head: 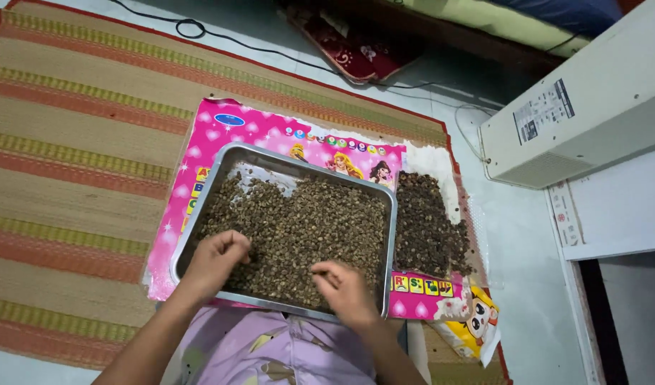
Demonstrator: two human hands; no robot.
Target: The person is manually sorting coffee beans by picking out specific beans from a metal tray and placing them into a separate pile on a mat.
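Note:
A rectangular metal tray point(285, 158) lies on a pink illustrated sheet point(220, 128) and holds a wide layer of small brown seeds point(306, 224). My left hand point(217, 260) rests on the seeds at the tray's near left, fingers curled down into them. Near the front edge of the tray, my right hand point(345, 289) touches the seeds with its fingers pinched together. Whether either hand holds seeds cannot be seen. To the right of the tray, a separate darker pile of seeds point(427, 224) lies on a white cloth.
A striped woven mat point(78, 157) covers the floor on the left. A white boxy appliance point(584, 107) stands at right, with a dark red cushion point(352, 46) and black cables point(192, 28) beyond the mat. A yellow printed bag point(473, 324) lies near right.

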